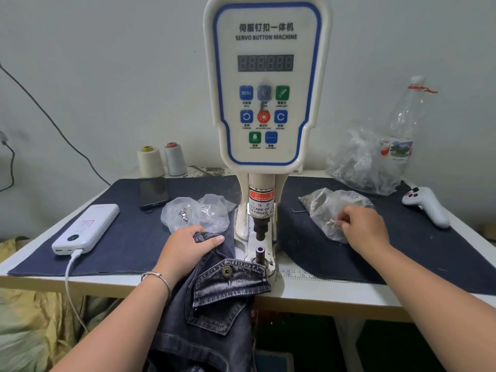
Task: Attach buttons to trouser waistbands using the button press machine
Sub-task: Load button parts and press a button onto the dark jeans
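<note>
Right hand (362, 229): fingers curled into clear parts bag (330, 210), probably pinching a piece | lower die (259, 252) lies left of it | left hand (188, 245) grips dark denim trousers (214, 291), waistband beside die.

A plain pale wall (107, 63) stands behind the white table (308, 292), with a dark cable (51, 122) running down it. Dark blue cloth (134, 237) covers the table top. Yellowish fabric (35, 312) lies under its left edge.
</note>
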A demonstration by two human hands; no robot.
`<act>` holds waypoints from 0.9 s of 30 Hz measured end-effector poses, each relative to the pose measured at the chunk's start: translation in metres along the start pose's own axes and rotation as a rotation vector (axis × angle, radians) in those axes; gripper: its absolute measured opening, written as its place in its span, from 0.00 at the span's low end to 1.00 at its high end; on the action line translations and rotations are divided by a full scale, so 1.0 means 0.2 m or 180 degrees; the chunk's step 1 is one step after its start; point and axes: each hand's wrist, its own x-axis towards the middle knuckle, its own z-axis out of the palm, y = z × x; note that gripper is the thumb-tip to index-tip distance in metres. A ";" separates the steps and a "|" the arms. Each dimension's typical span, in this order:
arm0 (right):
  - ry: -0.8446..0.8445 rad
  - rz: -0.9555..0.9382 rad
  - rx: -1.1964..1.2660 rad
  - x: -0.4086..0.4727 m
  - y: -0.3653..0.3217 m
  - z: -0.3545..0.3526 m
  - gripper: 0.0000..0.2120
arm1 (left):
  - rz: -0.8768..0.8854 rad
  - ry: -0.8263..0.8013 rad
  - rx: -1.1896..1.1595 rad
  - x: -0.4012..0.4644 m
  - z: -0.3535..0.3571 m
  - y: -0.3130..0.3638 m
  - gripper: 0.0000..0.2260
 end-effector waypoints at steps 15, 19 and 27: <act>0.1061 -0.0748 0.1550 -0.28 -0.14 -0.02 0.05 | -0.0005 0.0027 0.0035 0.00 0.00 0.00 0.14; 0.0018 -0.0509 0.1612 -0.29 -0.15 0.10 0.09 | -0.0005 0.0035 0.0011 0.00 0.00 0.00 0.13; -0.0257 0.0147 0.2262 -0.29 -0.11 0.10 0.15 | -0.0003 0.0079 0.0137 0.01 0.01 -0.01 0.14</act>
